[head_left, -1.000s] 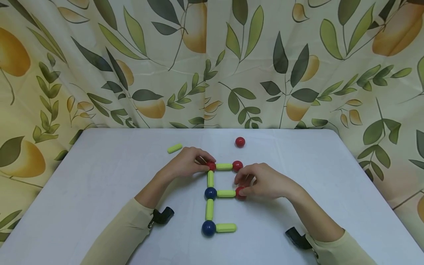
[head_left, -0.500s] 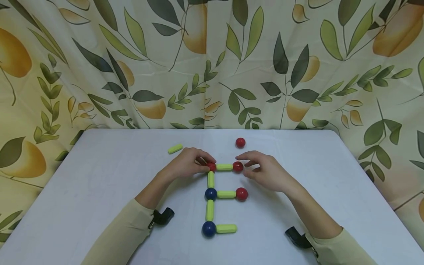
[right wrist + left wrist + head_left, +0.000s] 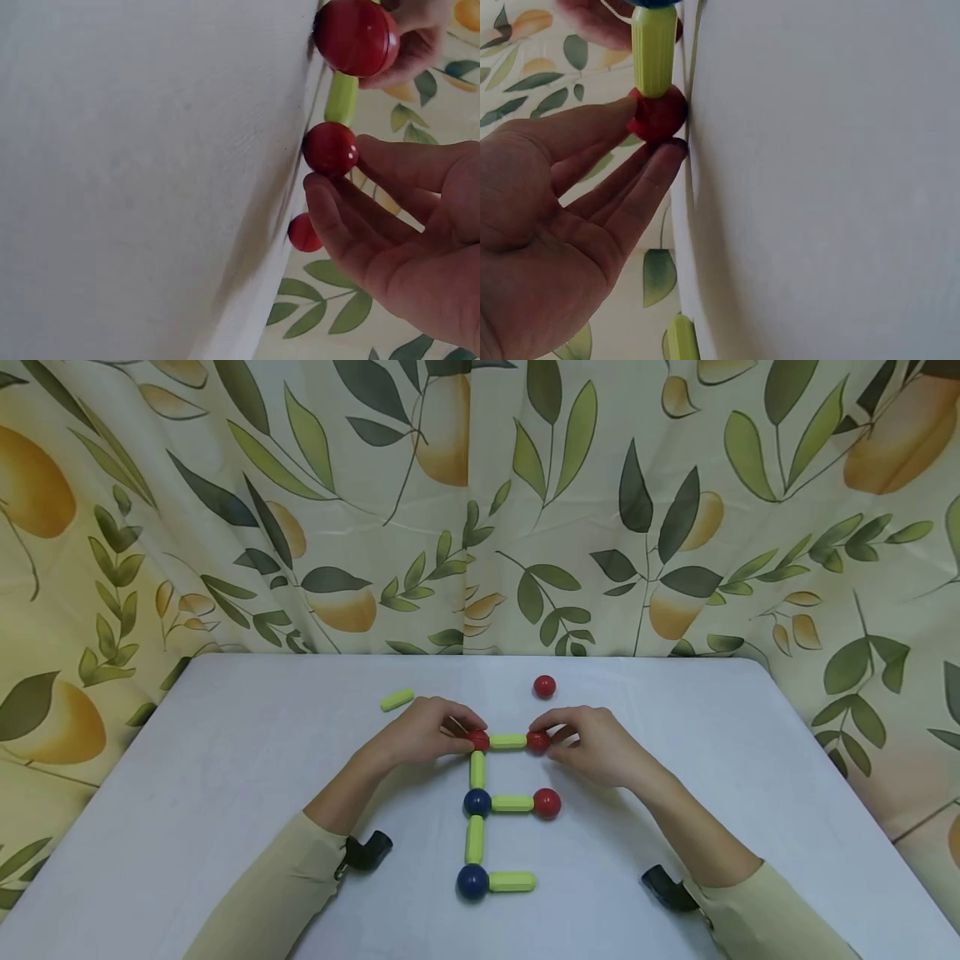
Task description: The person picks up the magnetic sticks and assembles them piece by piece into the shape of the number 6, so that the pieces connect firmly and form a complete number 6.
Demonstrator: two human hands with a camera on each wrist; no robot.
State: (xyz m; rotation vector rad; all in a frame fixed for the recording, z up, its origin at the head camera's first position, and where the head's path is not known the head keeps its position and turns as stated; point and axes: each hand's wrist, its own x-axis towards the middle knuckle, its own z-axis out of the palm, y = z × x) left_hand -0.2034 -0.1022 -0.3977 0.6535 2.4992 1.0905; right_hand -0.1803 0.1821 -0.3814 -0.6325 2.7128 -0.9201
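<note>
A flat figure of green rods (image 3: 512,804) and balls lies on the table, its arms pointing right. My left hand (image 3: 423,732) pinches the red ball (image 3: 660,116) at its upper left corner between thumb and fingers. At the far end of the top rod (image 3: 507,742), my right hand (image 3: 600,747) holds another red ball (image 3: 330,148) by its fingertips. Below these, a blue ball (image 3: 477,802) joins the middle rod, which ends in a red ball (image 3: 547,804). A second blue ball (image 3: 472,882) sits at the bottom, with a bare-ended rod (image 3: 512,882) on its right.
Behind the right hand a loose red ball (image 3: 544,687) lies near the table's back edge. A loose green rod (image 3: 397,699) lies beyond the left hand. A patterned curtain (image 3: 555,568) hangs behind the white table (image 3: 247,735).
My right hand has left the middle red ball, moved away from me and taken hold of the upper right one. The left hand has stayed on its ball.
</note>
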